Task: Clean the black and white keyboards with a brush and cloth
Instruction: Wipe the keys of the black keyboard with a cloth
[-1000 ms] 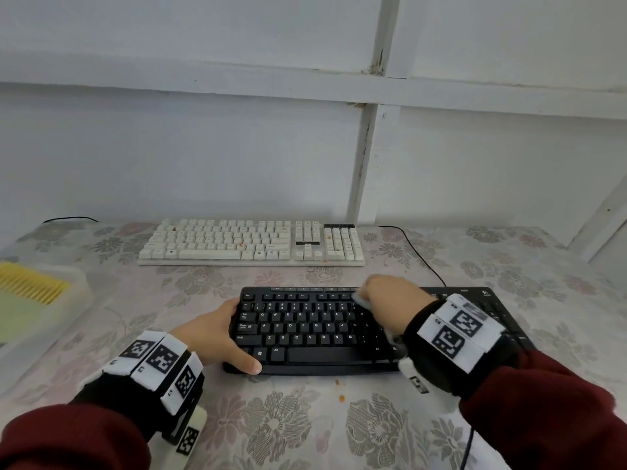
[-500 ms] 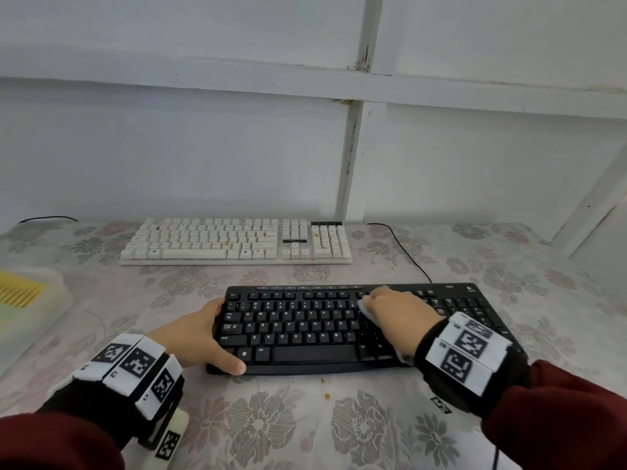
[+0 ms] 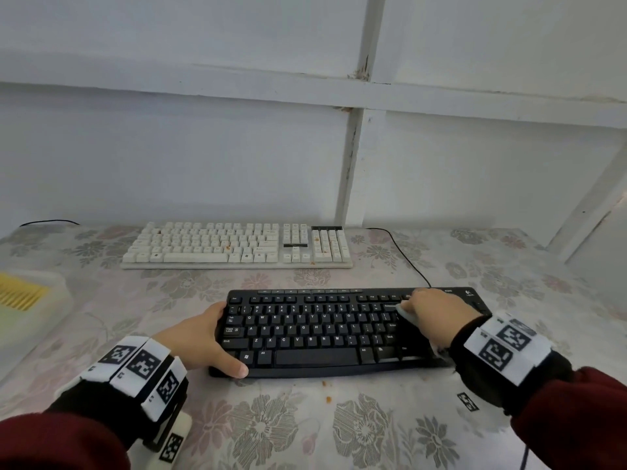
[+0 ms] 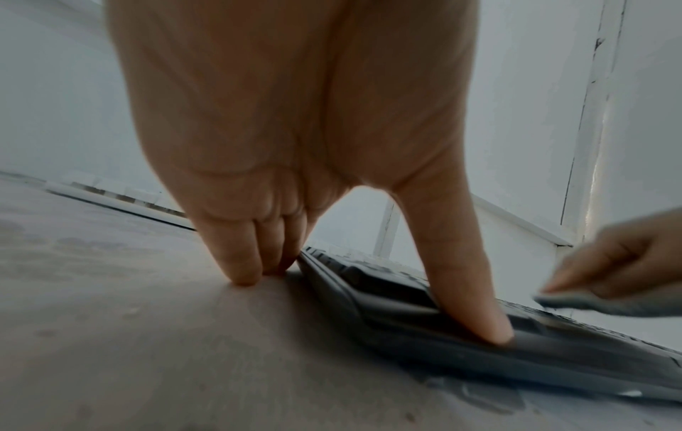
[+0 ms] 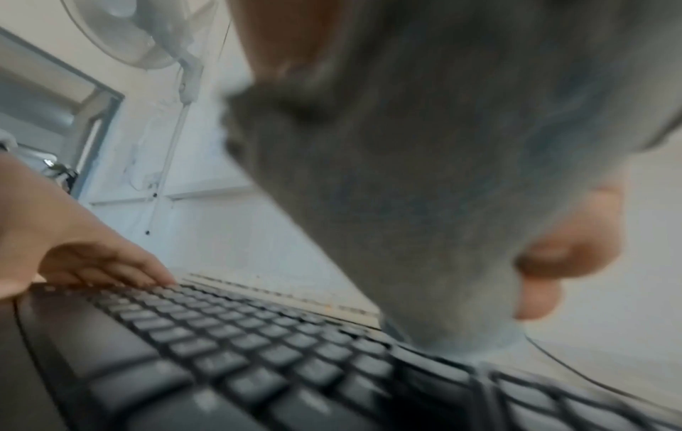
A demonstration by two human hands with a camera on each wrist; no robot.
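Floral-cloth table [image 3: 288, 432] w/ black kbd [image 3: 325, 334], white kbd [image 3: 237, 245] behind, pale tray [image 3: 51, 300] at left edge.

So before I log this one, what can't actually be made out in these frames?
- Brush: in no view.
- Cloth: head view shows a sliver; the right hand covers the rest. The right wrist view blurs it.
- Black keyboard: right end hidden by the right hand and wristband.
- White keyboard: legends too small.
- Left hand: its fingers are hidden behind the keyboard's left edge.
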